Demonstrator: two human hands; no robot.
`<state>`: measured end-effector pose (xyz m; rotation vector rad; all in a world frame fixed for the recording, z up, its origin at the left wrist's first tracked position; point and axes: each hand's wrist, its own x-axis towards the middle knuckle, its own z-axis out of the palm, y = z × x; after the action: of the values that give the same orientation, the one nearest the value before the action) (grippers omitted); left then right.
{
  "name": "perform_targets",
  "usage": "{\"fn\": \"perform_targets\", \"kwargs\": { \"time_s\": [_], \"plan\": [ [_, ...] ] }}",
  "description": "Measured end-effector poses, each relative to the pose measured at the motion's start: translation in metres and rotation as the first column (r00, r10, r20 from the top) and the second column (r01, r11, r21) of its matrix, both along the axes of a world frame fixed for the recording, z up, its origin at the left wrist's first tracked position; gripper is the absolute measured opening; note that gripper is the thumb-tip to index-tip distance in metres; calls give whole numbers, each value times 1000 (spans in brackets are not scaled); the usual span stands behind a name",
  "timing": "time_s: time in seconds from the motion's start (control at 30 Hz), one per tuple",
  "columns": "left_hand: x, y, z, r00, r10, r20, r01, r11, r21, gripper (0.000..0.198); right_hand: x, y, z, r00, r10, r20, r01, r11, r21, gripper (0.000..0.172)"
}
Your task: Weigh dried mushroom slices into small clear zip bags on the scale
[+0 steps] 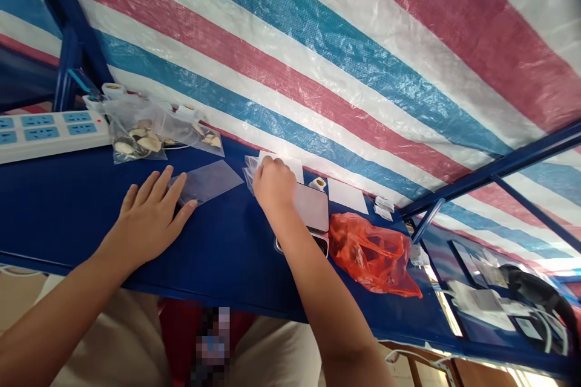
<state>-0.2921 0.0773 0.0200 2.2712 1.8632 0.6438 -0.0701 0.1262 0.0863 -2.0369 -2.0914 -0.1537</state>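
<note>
My left hand (152, 217) lies flat on the blue table with its fingers spread, its fingertips at the near edge of an empty clear plastic bag (213, 181). Farther right, my right hand (276, 186) is closed, knuckles up, on more clear plastic bags (249, 170) that stick out to its left; its fingertips are hidden. Just right of that hand sits a small digital scale (312, 208) with a flat grey plate, its front partly covered by my forearm. A red plastic bag (370, 254) rests crumpled beside the scale.
Filled clear bags with pale dried slices (143, 140) lie at the back left near a white power strip (49, 133). White paper sheets (347, 195) and a small roll (318, 184) line the back edge. Blue frame posts (429, 221) and a striped tarp (290, 72) enclose the table.
</note>
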Motion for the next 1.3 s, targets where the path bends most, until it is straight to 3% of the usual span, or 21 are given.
{"fn": "perform_targets", "kwargs": {
  "time_s": [0.07,0.17,0.27,0.33,0.43,0.5,0.6,0.73,0.87,0.97,1.1,1.2,1.3],
  "plan": [
    [-3,-14,5,988,33,148,-40,998,43,68,-10,-39,-3,992,123,23,-124,992,22,29],
    [-8,-46,8,929,130,345,-132,991,-20,57,-34,-99,-16,944,329,-9,-329,940,-89,26],
    [-10,-75,0,924,51,379,-32,998,-55,45,-50,-130,-23,900,369,-233,-418,881,-223,29],
    [-8,-86,-8,945,-79,317,80,997,10,41,-46,-130,-19,850,360,-385,-471,847,-247,26],
    [0,-88,-23,965,-201,171,185,977,107,44,-25,-116,-13,788,363,-498,-485,864,-136,35],
    [7,-81,-33,971,-230,60,219,964,153,47,-13,-108,-18,762,429,-485,-521,851,-65,42],
    [10,-64,-39,975,-217,-43,221,959,179,51,-8,-105,-41,751,557,-355,-615,785,-69,47],
    [5,-41,-24,983,-162,-86,174,974,148,55,-16,-108,-65,853,488,-185,-504,862,-50,52],
    [10,-52,-10,975,-191,-112,211,956,204,51,-17,-105,-72,918,360,-163,-377,923,-84,48],
    [19,-78,-22,946,-285,-152,317,911,265,53,-14,-100,-73,936,295,-191,-320,940,-116,53],
    [20,-93,-46,937,-282,-204,337,885,321,62,-14,-95,-59,957,202,-207,-239,956,-172,61],
    [13,-90,-54,924,-310,-223,367,883,294,62,-20,-98,-45,925,330,-187,-350,933,-80,64],
    [7,-88,-56,906,-348,-241,409,864,292,56,-26,-101,-42,816,548,-185,-571,813,-110,69]
  ]
}}
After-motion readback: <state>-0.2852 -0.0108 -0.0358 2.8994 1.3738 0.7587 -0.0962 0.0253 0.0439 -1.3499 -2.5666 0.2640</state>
